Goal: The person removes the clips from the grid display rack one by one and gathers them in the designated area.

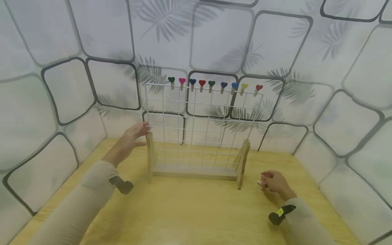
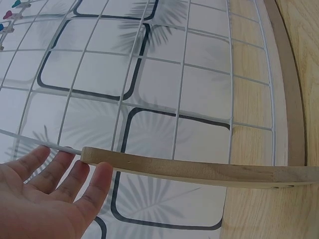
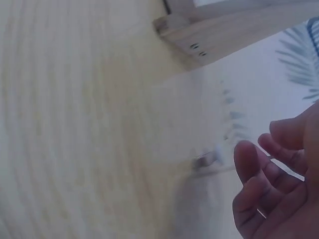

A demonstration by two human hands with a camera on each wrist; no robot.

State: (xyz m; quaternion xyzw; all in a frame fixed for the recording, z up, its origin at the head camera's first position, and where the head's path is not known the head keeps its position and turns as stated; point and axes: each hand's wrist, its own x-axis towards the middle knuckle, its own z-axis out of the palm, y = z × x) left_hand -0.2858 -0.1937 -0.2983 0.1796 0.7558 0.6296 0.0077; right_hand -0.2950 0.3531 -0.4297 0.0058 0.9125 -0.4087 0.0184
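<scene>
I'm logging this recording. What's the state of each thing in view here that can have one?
Wire grid: upright in its stand.
Wooden stand: standing on the table.
Nine heart clothespins: clipped along the grid's top wire.
Small pale object: on the table by the right hand; too blurred to identify.
Left hand: fingers extended, touching the grid's side.
Right hand: fingers loosely bent, low over the table.

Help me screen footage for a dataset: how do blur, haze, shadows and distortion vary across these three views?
Head view: hazy, low in contrast, with soft shadows on the table. Left wrist view: clearest, with the wire grid and left hand fairly sharp, though some grid lines bow. Right wrist view: washed out, with a small object badly blurred and a dim shadow below it.
</scene>
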